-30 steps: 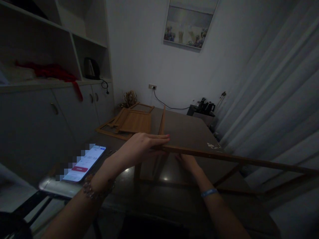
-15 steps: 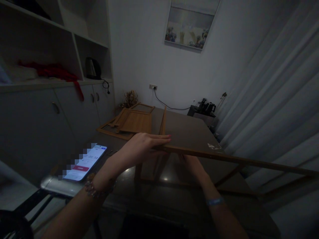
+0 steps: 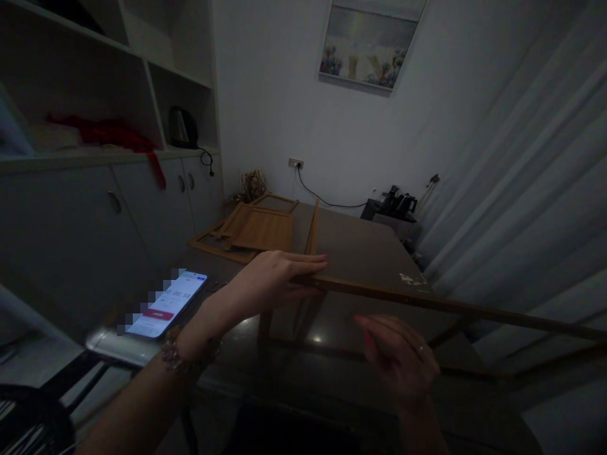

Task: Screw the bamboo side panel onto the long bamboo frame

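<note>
A long wooden frame (image 3: 417,298) stands on edge over the table and runs off to the right. My left hand (image 3: 272,273) is closed over its upper left corner, fingers along the top and thumb beneath. On the near side of the frame, my right hand (image 3: 401,357) is apart from it, fingers curled and pinched together. Anything between those fingertips is too dark and small to make out. Beyond the left hand, a thin wooden piece (image 3: 313,229) rises upright at the frame's corner.
Flat wooden panels (image 3: 263,229) lie on the brown table (image 3: 355,234) at the back left. A lit phone (image 3: 168,306) rests at the left edge, with small dark bits beside it. White cabinets (image 3: 142,196) line the left, and a curtain (image 3: 531,177) hangs right.
My right hand has come back from under the frame's top bar, toward me and slightly right, with its fingers curled. My left hand keeps its hold on the corner.
</note>
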`<state>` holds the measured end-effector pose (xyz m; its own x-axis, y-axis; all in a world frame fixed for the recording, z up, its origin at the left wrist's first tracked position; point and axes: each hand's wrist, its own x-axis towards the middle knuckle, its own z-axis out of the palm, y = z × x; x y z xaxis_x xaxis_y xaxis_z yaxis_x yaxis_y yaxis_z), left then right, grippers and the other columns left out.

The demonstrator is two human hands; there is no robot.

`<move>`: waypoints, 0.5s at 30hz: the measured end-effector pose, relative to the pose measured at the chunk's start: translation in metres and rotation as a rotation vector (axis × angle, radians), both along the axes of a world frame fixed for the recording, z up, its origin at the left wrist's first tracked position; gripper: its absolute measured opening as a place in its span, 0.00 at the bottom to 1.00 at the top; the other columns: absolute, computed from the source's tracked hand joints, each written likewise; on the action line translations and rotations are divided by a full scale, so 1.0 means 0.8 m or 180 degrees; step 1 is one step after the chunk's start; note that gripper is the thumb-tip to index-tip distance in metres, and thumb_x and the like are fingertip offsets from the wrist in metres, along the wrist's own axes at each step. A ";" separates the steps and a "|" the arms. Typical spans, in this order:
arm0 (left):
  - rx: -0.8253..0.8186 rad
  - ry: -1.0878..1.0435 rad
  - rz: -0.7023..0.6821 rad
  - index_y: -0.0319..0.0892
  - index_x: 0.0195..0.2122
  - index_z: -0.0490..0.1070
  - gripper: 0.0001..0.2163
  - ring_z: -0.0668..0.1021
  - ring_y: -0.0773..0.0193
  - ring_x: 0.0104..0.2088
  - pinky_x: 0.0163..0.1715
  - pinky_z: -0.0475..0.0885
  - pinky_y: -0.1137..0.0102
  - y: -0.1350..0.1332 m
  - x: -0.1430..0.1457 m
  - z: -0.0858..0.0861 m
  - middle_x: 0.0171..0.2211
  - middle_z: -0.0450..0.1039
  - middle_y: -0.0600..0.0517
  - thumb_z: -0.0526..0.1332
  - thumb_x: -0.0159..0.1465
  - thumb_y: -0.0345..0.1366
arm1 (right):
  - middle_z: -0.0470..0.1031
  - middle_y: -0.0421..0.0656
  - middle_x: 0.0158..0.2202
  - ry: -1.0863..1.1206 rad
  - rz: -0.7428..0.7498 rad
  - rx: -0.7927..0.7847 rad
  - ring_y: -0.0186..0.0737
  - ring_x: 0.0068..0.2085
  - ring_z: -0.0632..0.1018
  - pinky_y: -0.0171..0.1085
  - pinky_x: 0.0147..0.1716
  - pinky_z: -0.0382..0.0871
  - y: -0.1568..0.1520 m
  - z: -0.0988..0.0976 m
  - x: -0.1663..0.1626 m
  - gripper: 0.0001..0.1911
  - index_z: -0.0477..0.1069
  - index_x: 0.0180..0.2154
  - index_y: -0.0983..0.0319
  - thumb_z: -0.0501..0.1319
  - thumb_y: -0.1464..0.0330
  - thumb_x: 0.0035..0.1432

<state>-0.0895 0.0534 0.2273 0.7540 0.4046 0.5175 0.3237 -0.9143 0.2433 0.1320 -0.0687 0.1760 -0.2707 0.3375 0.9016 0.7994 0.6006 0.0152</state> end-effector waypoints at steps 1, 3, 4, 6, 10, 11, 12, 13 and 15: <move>-0.0018 0.0003 -0.0037 0.48 0.57 0.64 0.23 0.74 0.59 0.52 0.52 0.71 0.66 0.000 0.000 0.001 0.57 0.66 0.51 0.59 0.61 0.46 | 0.80 0.40 0.34 0.0150 0.0033 0.0122 0.36 0.34 0.80 0.35 0.35 0.75 0.003 0.015 -0.007 0.12 0.71 0.43 0.59 0.59 0.77 0.57; -0.0058 0.0005 -0.0085 0.48 0.57 0.64 0.24 0.74 0.59 0.52 0.51 0.71 0.65 -0.001 -0.001 0.003 0.57 0.67 0.51 0.60 0.60 0.45 | 0.80 0.39 0.34 0.0399 -0.0005 0.0286 0.35 0.34 0.80 0.34 0.36 0.74 0.013 0.044 -0.022 0.11 0.71 0.42 0.59 0.59 0.76 0.58; -0.0080 0.0005 -0.0088 0.48 0.57 0.64 0.24 0.74 0.59 0.52 0.51 0.71 0.65 -0.001 -0.001 0.004 0.57 0.67 0.50 0.60 0.60 0.45 | 0.80 0.38 0.34 0.0486 -0.0063 0.0257 0.34 0.34 0.80 0.33 0.36 0.74 0.021 0.057 -0.029 0.09 0.71 0.40 0.58 0.59 0.75 0.58; -0.0120 0.0020 -0.0090 0.49 0.57 0.64 0.23 0.74 0.58 0.52 0.52 0.70 0.65 -0.002 -0.001 0.006 0.57 0.67 0.50 0.60 0.60 0.43 | 0.80 0.38 0.35 0.0642 -0.0165 -0.0052 0.33 0.35 0.80 0.32 0.36 0.72 0.040 0.078 -0.041 0.07 0.71 0.39 0.58 0.58 0.73 0.61; -0.0123 0.0076 -0.0142 0.47 0.56 0.66 0.21 0.74 0.58 0.52 0.47 0.72 0.68 -0.003 -0.001 0.007 0.57 0.67 0.48 0.60 0.61 0.42 | 0.79 0.39 0.31 0.0849 0.0377 -0.1049 0.33 0.30 0.80 0.31 0.31 0.72 0.086 0.103 -0.058 0.07 0.70 0.36 0.60 0.55 0.66 0.63; -0.0116 0.0090 -0.0128 0.46 0.56 0.66 0.21 0.75 0.57 0.50 0.46 0.73 0.68 -0.003 0.000 0.007 0.56 0.68 0.47 0.59 0.61 0.42 | 0.78 0.39 0.29 0.0901 0.0435 -0.1289 0.32 0.28 0.79 0.30 0.28 0.71 0.097 0.106 -0.061 0.09 0.69 0.34 0.61 0.54 0.64 0.63; -0.0107 0.0095 -0.0115 0.46 0.56 0.65 0.22 0.76 0.57 0.49 0.44 0.73 0.68 -0.003 0.000 0.007 0.56 0.69 0.47 0.59 0.62 0.43 | 0.78 0.39 0.28 0.0921 0.0409 -0.1451 0.32 0.26 0.79 0.30 0.26 0.69 0.106 0.108 -0.062 0.11 0.69 0.33 0.61 0.53 0.62 0.64; -0.0100 0.0102 -0.0106 0.45 0.57 0.65 0.22 0.77 0.57 0.48 0.44 0.73 0.68 -0.003 0.000 0.007 0.55 0.70 0.47 0.59 0.62 0.43 | 0.77 0.39 0.26 0.0887 0.0318 -0.1543 0.32 0.25 0.78 0.30 0.25 0.68 0.114 0.109 -0.063 0.12 0.69 0.32 0.61 0.53 0.62 0.64; -0.0083 0.0112 -0.0121 0.45 0.57 0.65 0.22 0.77 0.57 0.47 0.44 0.73 0.67 -0.002 0.001 0.006 0.53 0.71 0.46 0.58 0.62 0.44 | 0.75 0.39 0.25 0.0726 0.0065 -0.1594 0.33 0.26 0.77 0.30 0.26 0.66 0.125 0.113 -0.065 0.13 0.69 0.30 0.62 0.53 0.62 0.64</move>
<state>-0.0888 0.0516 0.2325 0.7866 0.3882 0.4802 0.2975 -0.9197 0.2563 0.0803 0.0315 0.2661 -0.0983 0.7371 0.6686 0.7372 0.5053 -0.4486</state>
